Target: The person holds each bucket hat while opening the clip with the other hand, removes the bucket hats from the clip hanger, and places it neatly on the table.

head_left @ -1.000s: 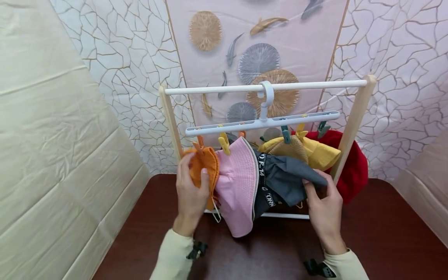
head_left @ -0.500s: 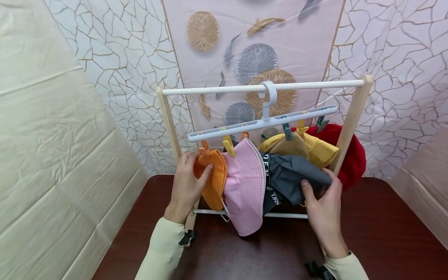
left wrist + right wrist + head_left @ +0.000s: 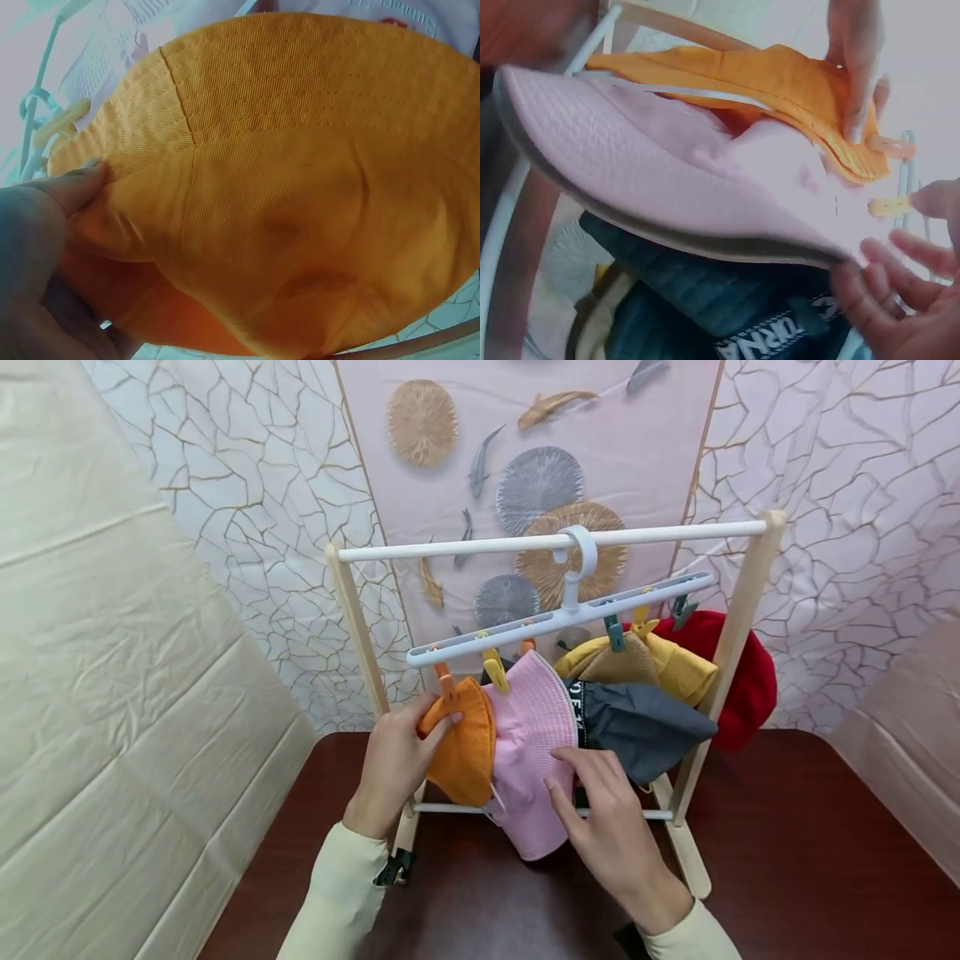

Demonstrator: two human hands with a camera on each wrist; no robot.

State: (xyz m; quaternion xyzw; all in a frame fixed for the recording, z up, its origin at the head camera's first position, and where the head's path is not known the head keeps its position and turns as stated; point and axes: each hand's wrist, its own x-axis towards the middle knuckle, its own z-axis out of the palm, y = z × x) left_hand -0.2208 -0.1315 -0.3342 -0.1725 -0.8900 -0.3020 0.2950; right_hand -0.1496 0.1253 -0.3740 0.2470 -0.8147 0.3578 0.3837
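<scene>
In the head view, my left hand (image 3: 392, 758) pinches the edge of an orange bucket hat (image 3: 468, 747) between thumb and fingers, just under an orange clothespin (image 3: 447, 685). The left wrist view is filled by that hat's brim and crown. My right hand (image 3: 615, 822) is over the lower brim of a pink bucket hat (image 3: 525, 718), fingers slightly bent; whether the tips touch the cloth is unclear. A yellow clothespin (image 3: 496, 672) is at the pink hat's top. Right of it hangs a dark grey hat (image 3: 648, 722) with a lettered band.
A pale blue clip hanger (image 3: 645, 599) tilts down to the left from the white rail (image 3: 465, 548) of a wooden rack (image 3: 738, 635). Yellow (image 3: 686, 668) and red (image 3: 752, 685) hats hang at its right. The rack stands on a dark table (image 3: 810, 860).
My right hand has let go of the grey hat and moved left to the pink one. My left hand keeps hold of the orange hat, while the hanger's left end has dipped.
</scene>
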